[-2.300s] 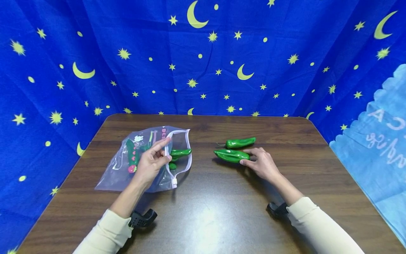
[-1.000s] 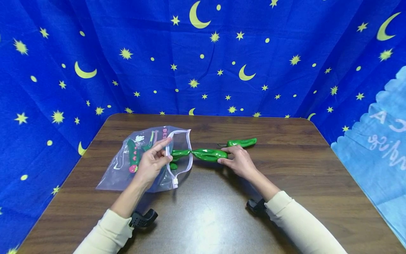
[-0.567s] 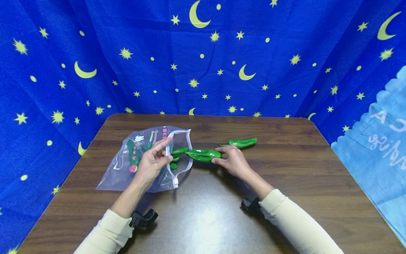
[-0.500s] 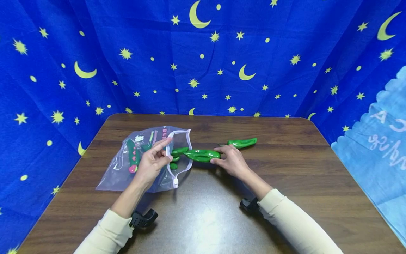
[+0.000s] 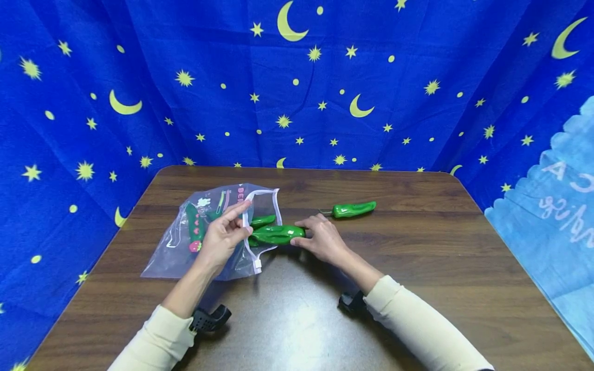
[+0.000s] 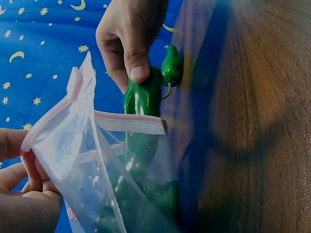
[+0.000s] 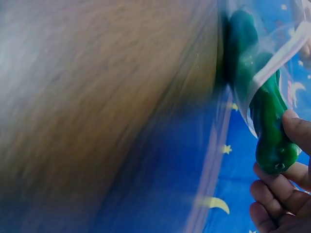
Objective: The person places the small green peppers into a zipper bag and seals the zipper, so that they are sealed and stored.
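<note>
A clear zip bag (image 5: 171, 257) with a white-edged mouth lies on the left of the table, its opening facing right. My left hand (image 5: 220, 239) pinches the upper edge of that mouth and holds it apart. Between thumb and fingers, my right hand (image 5: 325, 239) grips the blunt end of a green pepper (image 5: 278, 235). The pepper's pointed end is inside the bag mouth, as the left wrist view also shows. Other green peppers (image 5: 262, 221) lie inside the bag, partly hidden by the left hand and the print.
A single green pepper (image 5: 353, 209) with a thin stem lies on the brown wooden table (image 5: 441, 247), behind and right of the right hand. Blue curtain (image 5: 209, 113) with moons and stars hangs around the table's back and sides.
My right hand has carried the gripped pepper leftward from beside the other loose pepper, and its tip has entered the bag mouth. The left hand keeps its place on the bag's edge.
</note>
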Available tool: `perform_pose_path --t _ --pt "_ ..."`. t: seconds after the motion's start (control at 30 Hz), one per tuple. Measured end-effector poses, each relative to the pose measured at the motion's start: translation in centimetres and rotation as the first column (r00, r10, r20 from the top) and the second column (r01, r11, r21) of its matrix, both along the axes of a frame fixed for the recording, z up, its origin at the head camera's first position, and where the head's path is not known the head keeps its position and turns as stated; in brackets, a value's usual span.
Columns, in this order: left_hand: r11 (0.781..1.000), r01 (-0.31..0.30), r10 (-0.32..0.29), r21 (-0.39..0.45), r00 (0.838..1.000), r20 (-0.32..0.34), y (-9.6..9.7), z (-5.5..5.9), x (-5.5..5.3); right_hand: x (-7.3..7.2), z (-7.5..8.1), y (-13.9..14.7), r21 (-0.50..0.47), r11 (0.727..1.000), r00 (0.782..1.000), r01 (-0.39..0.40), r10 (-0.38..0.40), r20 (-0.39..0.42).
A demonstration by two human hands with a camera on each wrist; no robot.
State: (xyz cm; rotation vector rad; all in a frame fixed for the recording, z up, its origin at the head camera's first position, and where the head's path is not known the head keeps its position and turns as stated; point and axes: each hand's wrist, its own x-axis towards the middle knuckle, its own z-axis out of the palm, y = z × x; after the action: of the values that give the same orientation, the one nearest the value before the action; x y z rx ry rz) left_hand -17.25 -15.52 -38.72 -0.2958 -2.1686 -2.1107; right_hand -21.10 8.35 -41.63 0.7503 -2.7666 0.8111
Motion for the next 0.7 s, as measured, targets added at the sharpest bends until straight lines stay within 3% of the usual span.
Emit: perform_pose_path --t 0.7 --pt "1.000 0.007 -0.007 -0.012 1.000 -0.004 -0.1 0.1 0.0 -0.2 0.5 -4.2 -0.028 0.997 0.992 -0.073 0.069 -0.109"
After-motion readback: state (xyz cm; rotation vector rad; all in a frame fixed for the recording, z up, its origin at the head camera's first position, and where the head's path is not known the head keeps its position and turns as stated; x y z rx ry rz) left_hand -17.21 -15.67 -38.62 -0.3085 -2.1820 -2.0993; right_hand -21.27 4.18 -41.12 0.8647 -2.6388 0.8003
